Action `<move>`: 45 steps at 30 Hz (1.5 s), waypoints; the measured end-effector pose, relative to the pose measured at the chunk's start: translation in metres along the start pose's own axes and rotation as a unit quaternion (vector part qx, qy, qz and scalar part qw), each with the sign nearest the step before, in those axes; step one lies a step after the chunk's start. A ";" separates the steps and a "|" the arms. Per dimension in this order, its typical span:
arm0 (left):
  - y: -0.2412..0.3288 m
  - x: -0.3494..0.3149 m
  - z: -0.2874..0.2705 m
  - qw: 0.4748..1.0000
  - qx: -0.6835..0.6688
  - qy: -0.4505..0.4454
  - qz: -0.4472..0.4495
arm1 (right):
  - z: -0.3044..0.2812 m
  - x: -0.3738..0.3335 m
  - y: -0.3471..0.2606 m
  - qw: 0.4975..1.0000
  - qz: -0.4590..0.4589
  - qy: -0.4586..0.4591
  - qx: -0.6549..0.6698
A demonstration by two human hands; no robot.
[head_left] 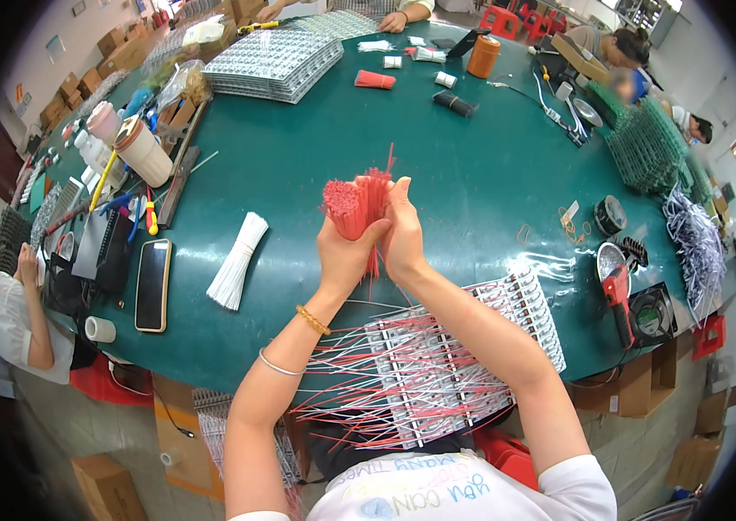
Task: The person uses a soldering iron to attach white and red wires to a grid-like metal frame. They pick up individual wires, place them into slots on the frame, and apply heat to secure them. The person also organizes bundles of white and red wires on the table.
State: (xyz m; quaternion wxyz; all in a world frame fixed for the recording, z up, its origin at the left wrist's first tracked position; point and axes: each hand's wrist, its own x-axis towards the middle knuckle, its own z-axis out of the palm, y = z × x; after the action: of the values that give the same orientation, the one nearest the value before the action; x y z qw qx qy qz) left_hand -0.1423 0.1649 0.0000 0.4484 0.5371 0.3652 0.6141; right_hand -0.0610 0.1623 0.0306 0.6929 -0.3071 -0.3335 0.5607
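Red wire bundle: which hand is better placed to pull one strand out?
Probably right. The left hand grips the red wire bundle around its body; the right hand has its fingers at the loose strand ends.

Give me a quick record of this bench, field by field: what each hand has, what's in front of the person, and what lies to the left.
left hand: grips a bundle of red wires, ends upward
right hand: pinches strands of that bundle
near edge: panel of small modules with red and white leads
left of hands: bundle of white wires; phone, flat
surface: green table
right side: red-handled tool
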 end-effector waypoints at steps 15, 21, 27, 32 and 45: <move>0.000 0.002 -0.008 0.993 0.023 0.078 0.091 | 0.008 -0.001 -0.039 0.970 -0.044 -0.060 -0.232; -0.001 -0.001 -0.007 0.986 0.119 0.015 0.119 | 0.004 0.006 -0.029 0.964 -0.011 -0.152 -0.217; 0.011 0.012 -0.020 0.996 0.005 0.094 -0.013 | -0.038 0.012 -0.045 0.836 -0.014 -0.105 -0.539; 0.015 0.023 -0.037 0.992 0.008 0.121 -0.025 | -0.051 -0.016 -0.027 0.656 -0.042 -0.245 -0.712; 0.045 0.046 -0.079 0.971 -0.131 0.201 -0.008 | -0.030 0.010 0.002 0.626 -0.021 -0.127 -0.769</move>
State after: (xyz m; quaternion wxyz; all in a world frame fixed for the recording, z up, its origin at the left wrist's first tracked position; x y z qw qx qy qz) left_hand -0.2280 0.1955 0.0450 0.4371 0.3365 0.3688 0.7482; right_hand -0.0369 0.1706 0.0124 0.1670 -0.6467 -0.7347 0.1186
